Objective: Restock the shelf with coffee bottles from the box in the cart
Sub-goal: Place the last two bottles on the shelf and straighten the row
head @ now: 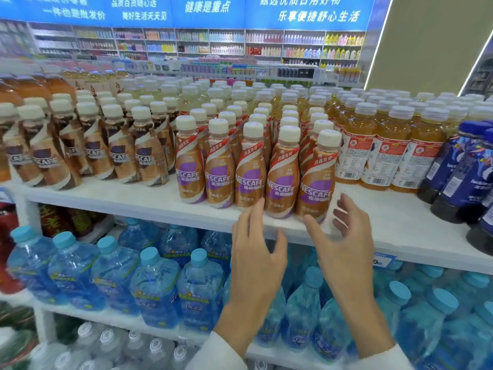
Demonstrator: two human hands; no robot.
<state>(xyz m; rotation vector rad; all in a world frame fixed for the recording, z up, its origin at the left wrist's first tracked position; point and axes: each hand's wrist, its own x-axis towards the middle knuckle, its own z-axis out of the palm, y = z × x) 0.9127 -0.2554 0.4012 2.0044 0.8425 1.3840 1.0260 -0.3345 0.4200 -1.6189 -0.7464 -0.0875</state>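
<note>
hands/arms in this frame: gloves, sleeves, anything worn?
Left hand and right hand are bare: no gloves, and no rings or watch show. Each arm wears a plain white long sleeve, the left sleeve and right sleeve, with no markings visible.

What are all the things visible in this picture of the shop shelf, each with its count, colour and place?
purple-label coffee bottles: five in front, more behind; tan, cream caps; middle of the shelf
brown-label coffee bottles: many; brown, cream caps; left of them
amber drink bottles: many; amber, white labels; right of them
dark blue bottles: several; far right
shelf: one board; white; under all these
water bottles: many; blue, light blue caps; shelf below
clear bottles: several; white caps; lowest level
left hand: one; fingers spread, holds nothing; before the shelf edge
right hand: one; fingers loosely bent, holds nothing; beside it
</note>
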